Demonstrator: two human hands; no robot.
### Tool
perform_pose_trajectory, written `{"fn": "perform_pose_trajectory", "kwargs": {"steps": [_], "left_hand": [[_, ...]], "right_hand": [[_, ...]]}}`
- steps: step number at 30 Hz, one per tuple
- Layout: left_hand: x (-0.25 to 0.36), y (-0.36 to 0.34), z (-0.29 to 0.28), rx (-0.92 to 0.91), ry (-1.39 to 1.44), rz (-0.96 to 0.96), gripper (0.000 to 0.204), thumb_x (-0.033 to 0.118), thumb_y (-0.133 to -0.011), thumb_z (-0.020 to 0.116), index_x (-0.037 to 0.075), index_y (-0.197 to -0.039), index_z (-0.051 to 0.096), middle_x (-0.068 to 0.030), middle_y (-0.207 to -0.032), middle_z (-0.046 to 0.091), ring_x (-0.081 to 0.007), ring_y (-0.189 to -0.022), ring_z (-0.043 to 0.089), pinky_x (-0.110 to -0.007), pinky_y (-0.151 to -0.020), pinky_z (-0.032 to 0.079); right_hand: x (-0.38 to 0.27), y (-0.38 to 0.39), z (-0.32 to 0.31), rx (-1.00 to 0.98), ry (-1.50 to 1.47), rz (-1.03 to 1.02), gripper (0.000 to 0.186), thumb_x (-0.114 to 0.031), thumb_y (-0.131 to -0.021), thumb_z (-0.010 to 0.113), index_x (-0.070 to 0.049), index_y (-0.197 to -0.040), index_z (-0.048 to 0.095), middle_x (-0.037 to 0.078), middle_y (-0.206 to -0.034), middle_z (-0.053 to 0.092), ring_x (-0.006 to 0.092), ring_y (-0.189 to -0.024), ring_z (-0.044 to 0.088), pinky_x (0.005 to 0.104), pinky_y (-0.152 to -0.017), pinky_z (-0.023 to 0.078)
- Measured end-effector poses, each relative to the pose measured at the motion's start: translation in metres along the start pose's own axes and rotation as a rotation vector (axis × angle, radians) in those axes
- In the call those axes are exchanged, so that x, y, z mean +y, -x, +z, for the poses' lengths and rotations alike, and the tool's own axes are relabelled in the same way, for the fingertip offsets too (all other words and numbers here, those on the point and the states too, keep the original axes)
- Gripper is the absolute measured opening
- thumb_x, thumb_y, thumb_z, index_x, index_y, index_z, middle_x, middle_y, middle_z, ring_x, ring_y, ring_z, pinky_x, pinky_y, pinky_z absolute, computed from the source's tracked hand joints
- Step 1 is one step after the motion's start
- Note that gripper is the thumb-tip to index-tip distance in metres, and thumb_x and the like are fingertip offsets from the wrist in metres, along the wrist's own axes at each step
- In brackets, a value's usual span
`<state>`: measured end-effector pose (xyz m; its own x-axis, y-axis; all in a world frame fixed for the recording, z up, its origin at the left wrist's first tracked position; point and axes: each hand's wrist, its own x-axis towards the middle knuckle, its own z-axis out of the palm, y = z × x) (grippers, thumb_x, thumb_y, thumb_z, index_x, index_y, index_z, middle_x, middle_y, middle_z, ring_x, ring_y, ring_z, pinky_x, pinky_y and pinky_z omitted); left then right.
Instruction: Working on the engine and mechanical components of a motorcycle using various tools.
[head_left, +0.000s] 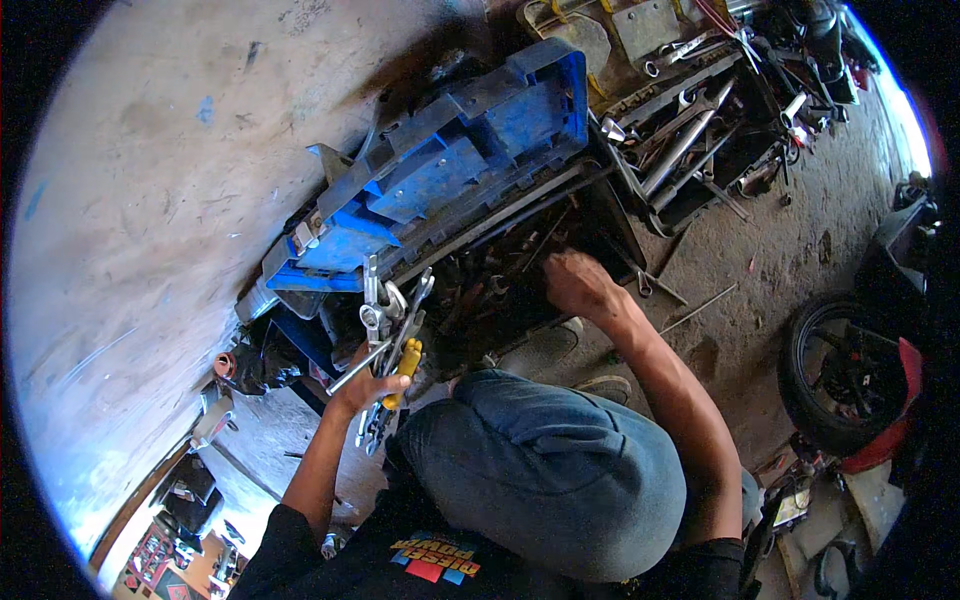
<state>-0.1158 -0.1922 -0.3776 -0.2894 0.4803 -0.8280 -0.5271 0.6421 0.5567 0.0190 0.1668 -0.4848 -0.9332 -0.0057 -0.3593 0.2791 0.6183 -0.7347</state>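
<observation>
My left hand grips an upright bundle of several silver wrenches, a metal bar and a tool with a yellow handle. Ahead of me lies a dark toolbox holding jumbled tools, its blue lid raised along the back. My right hand is over the box's right part with its fingers curled; what they touch or hold is hidden.
A yellow-black tool case sits beyond a dark tray piled with wrenches and bars. A wheel with red bodywork is at my right. A pale wall rises at left; loose tools lie on the dirty floor.
</observation>
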Motion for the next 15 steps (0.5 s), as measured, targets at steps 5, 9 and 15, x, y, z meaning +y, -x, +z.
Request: {"fn": "perform_pose_trajectory", "kwargs": {"steps": [5, 9, 15], "left_hand": [[-0.006, 0.001, -0.006, 0.059, -0.153, 0.035, 0.080, 0.039, -0.065, 0.079, 0.001, -0.130, 0.052, -0.0132, -0.115, 0.062, -0.0235, -0.105, 0.061, -0.038, -0.095, 0.048], [-0.015, -0.001, -0.006, 0.040, -0.045, 0.013, 0.080, 0.039, -0.064, 0.080, 0.002, -0.130, 0.052, -0.0122, -0.115, 0.062, -0.0233, -0.105, 0.060, -0.037, -0.096, 0.047], [-0.006, -0.001, -0.004, 0.057, -0.107, 0.029, 0.080, 0.033, -0.064, 0.083, 0.001, -0.129, 0.051, -0.0119, -0.098, 0.066, -0.0223, -0.083, 0.068, -0.036, -0.076, 0.056]], "right_hand": [[-0.001, -0.014, -0.014, -0.077, 0.087, 0.114, 0.018, -0.004, -0.074, 0.057, 0.004, -0.088, 0.066, 0.026, -0.083, 0.066, 0.0418, -0.083, 0.067, 0.0478, -0.070, 0.054], [-0.012, -0.019, -0.039, -0.029, 0.122, 0.189, 0.025, -0.001, -0.075, 0.057, 0.003, -0.099, 0.066, 0.027, -0.092, 0.066, 0.0423, -0.093, 0.065, 0.0483, -0.078, 0.053], [-0.028, -0.022, -0.030, 0.201, 0.309, 0.311, 0.039, -0.005, -0.083, 0.057, -0.003, -0.122, 0.059, 0.025, -0.119, 0.058, 0.0421, -0.103, 0.061, 0.0474, -0.086, 0.052]]}}
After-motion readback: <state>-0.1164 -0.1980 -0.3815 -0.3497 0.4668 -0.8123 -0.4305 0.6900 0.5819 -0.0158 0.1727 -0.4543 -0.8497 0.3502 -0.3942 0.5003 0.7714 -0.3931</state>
